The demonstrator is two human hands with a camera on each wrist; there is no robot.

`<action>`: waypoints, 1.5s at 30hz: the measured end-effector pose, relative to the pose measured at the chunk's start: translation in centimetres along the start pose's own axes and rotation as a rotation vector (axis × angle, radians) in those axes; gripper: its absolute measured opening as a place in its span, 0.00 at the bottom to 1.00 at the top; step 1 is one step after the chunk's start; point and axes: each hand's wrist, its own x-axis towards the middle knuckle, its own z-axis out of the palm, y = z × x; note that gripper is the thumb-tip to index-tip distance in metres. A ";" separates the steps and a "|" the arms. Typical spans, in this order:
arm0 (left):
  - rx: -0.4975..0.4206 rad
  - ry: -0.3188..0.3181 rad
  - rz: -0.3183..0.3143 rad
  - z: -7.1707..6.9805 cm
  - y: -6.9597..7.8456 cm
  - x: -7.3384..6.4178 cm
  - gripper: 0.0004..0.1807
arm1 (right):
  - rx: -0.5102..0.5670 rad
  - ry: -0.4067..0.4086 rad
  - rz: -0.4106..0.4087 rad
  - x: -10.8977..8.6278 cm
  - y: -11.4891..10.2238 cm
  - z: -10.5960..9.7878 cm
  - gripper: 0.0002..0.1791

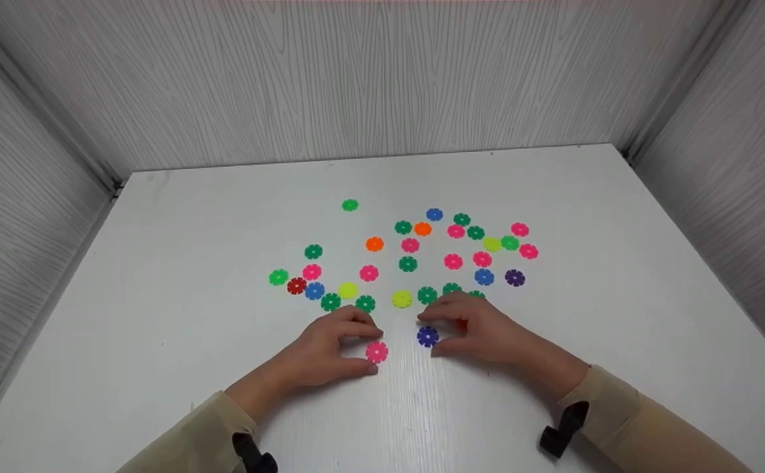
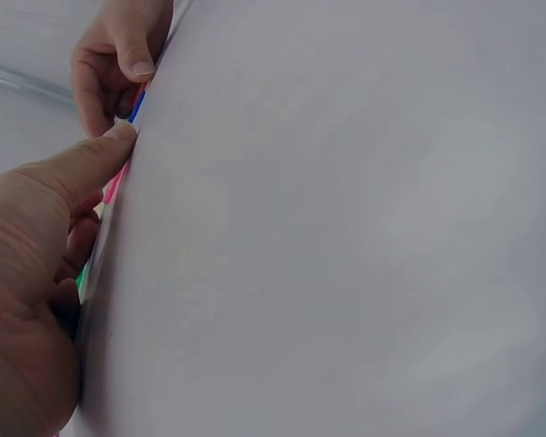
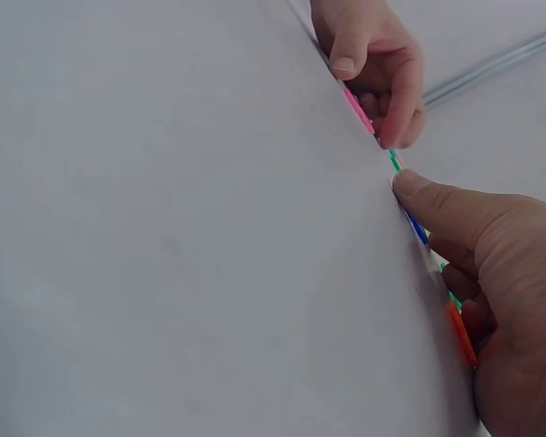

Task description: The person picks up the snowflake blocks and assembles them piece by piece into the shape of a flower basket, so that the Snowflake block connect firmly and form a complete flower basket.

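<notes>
Grey wood-grain panels (image 1: 382, 79) stand around a smooth white tabletop (image 1: 224, 217). Thin, flat plastic discs (image 1: 404, 265) with notched rims lie scattered well apart from its far edge. Left hand (image 1: 329, 348): thumb and fingers parted, curved about a pink notched disc (image 1: 372, 353) roughly midway between the left and right edges. Right hand (image 1: 477, 328): likewise parted about a dark blue notched disc (image 1: 423, 337); an orange disc (image 3: 463, 334) lies beneath it. Fingertip contact with either disc cannot be determined.
</notes>
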 end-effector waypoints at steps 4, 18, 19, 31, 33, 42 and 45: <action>0.007 0.003 0.028 0.0 -0.1 0.0 0.25 | -0.006 -0.014 -0.034 0.0 0.1 0.0 0.27; -0.014 -0.001 0.034 0.1 -0.4 0.0 0.16 | 0.026 -0.041 -0.032 0.0 -0.2 -0.1 0.20; -0.018 0.003 0.033 0.2 -0.4 0.0 0.16 | 0.026 -0.040 -0.031 0.0 -0.2 -0.1 0.20; -0.055 -0.028 0.015 0.1 0.9 0.2 0.21 | -0.022 0.023 -0.017 -0.5 -1.2 0.1 0.19; -0.077 -0.037 -0.009 0.1 1.2 0.3 0.22 | 0.003 0.034 0.020 -0.6 -1.4 0.0 0.18; -0.307 0.083 -0.071 0.7 3.4 1.2 0.23 | 0.187 0.151 0.011 -0.7 -2.8 -1.1 0.15; -0.350 0.166 -0.042 1.1 4.1 1.7 0.22 | 0.223 0.183 -0.018 -0.6 -3.2 -1.1 0.15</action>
